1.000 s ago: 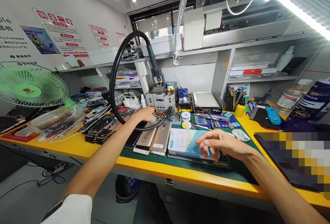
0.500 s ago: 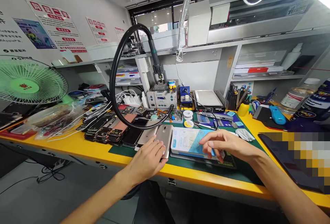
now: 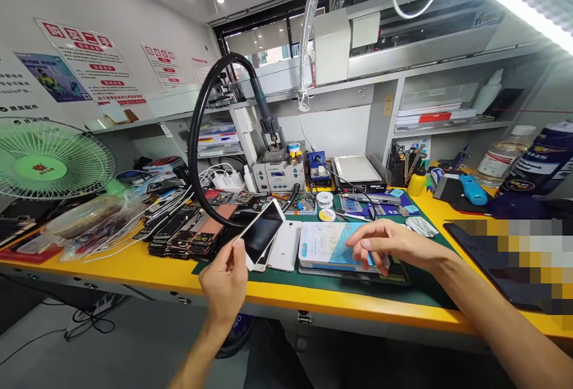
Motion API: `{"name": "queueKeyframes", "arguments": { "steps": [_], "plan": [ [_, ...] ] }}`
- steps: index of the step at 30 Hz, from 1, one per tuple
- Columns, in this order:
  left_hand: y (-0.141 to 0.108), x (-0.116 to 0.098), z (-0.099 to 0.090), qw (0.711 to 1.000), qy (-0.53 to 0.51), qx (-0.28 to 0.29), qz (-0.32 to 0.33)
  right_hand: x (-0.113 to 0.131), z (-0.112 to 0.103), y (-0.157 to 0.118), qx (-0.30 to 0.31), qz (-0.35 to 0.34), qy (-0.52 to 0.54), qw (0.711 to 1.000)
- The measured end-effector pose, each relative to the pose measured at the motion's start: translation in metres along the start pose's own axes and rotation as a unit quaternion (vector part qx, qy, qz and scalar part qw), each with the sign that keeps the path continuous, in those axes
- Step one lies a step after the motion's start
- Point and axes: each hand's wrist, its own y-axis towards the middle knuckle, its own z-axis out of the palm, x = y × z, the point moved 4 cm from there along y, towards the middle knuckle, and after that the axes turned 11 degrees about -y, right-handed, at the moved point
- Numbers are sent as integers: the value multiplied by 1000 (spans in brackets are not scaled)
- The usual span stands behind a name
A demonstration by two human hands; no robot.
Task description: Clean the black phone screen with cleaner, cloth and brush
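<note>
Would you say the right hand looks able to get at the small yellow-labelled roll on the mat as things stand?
Probably yes. The right hand is over the blue-and-white packet, and the small yellow-labelled roll lies just beyond the packet's far edge, with nothing tall standing between them.

Bench (image 3: 134,272), front edge nearest the camera. Work mat (image 3: 425,290) on its middle — flat packet (image 3: 326,246) on the mat, right hand (image 3: 385,244) over it; white phone (image 3: 284,246) just left of the packet. Left hand (image 3: 224,281) holds a second phone (image 3: 262,232) over the mat's left part. Row of phones (image 3: 183,231) left of the packet; fan (image 3: 45,162) at the bench's left end. Rework station (image 3: 278,175) at the back edge, behind the mat; glass bottle (image 3: 499,159) in the back right corner.
</note>
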Motion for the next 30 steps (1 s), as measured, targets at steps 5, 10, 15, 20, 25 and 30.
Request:
{"name": "queueKeyframes", "arguments": {
  "steps": [5,10,15,20,25,30],
  "plan": [
    [-16,-13,23,950,-229,-36,-211,8,0,2,-23,-8,36,999],
    [-35,-41,54,857,-390,-44,-333,25,6,13,-76,-28,46,996],
    [-51,-57,63,777,-476,-59,-407,44,15,23,-60,-41,29,997],
    [-52,-53,57,774,-475,-37,-417,52,13,29,-29,-27,31,999],
    [-11,-32,59,843,-380,97,-367,45,7,32,29,31,26,999],
    [45,-39,87,905,-173,343,-181,21,12,42,31,90,49,994]
  ]
}}
